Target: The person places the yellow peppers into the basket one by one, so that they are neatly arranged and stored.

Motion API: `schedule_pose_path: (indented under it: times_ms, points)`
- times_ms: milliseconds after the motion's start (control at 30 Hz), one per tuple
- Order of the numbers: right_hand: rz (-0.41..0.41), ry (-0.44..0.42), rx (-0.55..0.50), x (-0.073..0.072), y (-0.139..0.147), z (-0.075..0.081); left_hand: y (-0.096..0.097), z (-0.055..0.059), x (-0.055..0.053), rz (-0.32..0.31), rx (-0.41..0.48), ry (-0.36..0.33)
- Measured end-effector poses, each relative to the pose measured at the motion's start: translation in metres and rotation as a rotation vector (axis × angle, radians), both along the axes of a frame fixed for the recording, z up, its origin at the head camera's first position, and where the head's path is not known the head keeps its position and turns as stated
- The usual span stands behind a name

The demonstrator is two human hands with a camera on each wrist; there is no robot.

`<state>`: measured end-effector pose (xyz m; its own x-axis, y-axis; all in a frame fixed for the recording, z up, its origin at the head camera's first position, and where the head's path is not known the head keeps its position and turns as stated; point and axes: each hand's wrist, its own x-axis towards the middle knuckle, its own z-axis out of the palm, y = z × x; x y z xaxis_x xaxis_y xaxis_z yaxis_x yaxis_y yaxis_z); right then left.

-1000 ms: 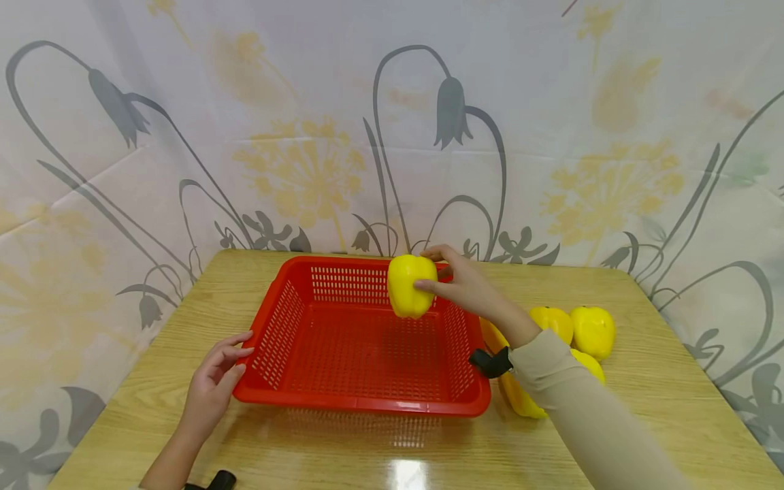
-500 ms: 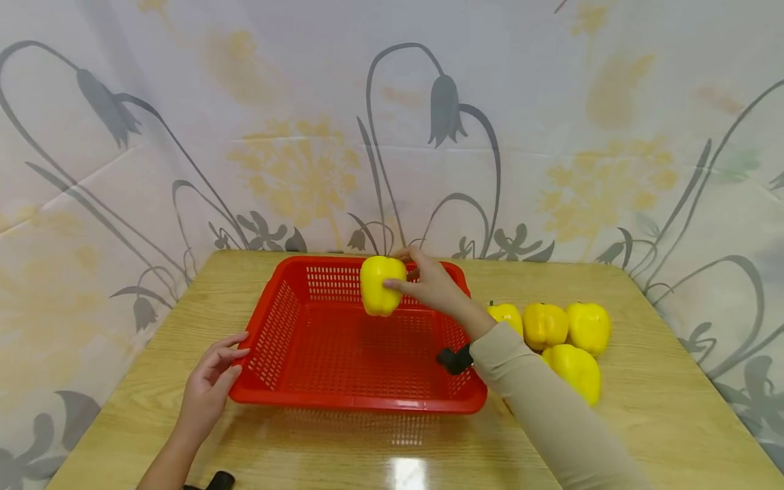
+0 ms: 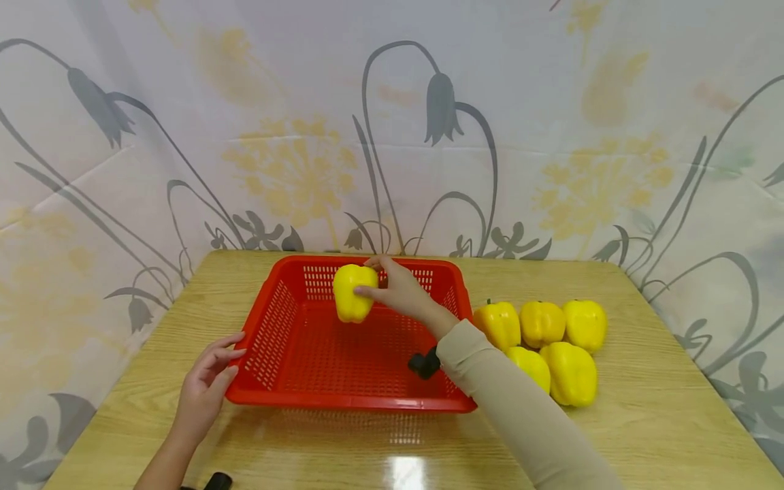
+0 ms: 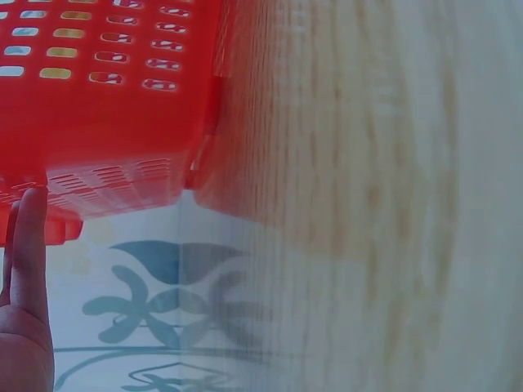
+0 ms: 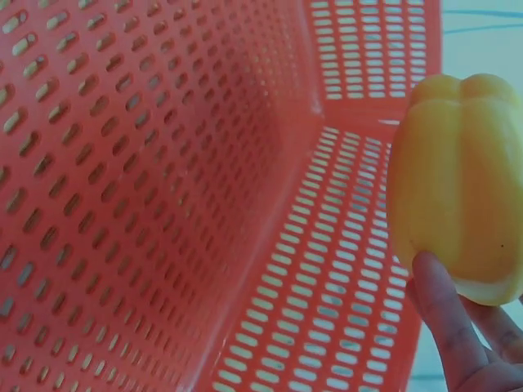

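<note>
My right hand holds a yellow bell pepper above the red plastic basket, between thumb and fingers. In the right wrist view the pepper shows at the right, with a digit against its lower end. My left hand touches the basket's left rim, its fingers fairly straight. The left wrist view shows a finger reaching up to the basket's outside, while the other fingertips are mostly hidden. Beneath the held pepper, the visible basket floor is bare.
Several yellow bell peppers lie grouped to the right of the basket, partly behind the right sleeve. The wooden table backs onto a floral-patterned cloth. A black wrist mount hangs over the basket.
My right hand has carried the pepper leftward over the basket and slightly lower. The sleeve's shift uncovers more of the peppers on the right. My left hand stays at the rim.
</note>
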<state>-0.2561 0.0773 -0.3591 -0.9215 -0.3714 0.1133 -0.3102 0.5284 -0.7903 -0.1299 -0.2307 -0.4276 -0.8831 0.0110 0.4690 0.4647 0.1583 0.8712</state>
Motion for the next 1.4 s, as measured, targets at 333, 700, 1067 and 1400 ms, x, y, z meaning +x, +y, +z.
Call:
schedule_pose_path:
  times_ms: [333, 700, 1067, 1400]
  points:
    - [0.109, 0.023, 0.142, -0.005, -0.027, -0.013, -0.001, -0.002, -0.001, -0.033, 0.045, 0.016]
    - [0.182, -0.051, 0.219, 0.002, -0.043, -0.031, -0.001, -0.003, 0.001, 0.003, 0.0, -0.005]
    - [0.112, -0.105, 0.161, -0.006, -0.05, -0.03, -0.001, -0.002, -0.002, -0.013, 0.006, 0.014]
    - [0.101, -0.114, 0.159, -0.018, -0.071, -0.034, -0.003, -0.004, -0.002, -0.024, 0.012, 0.019]
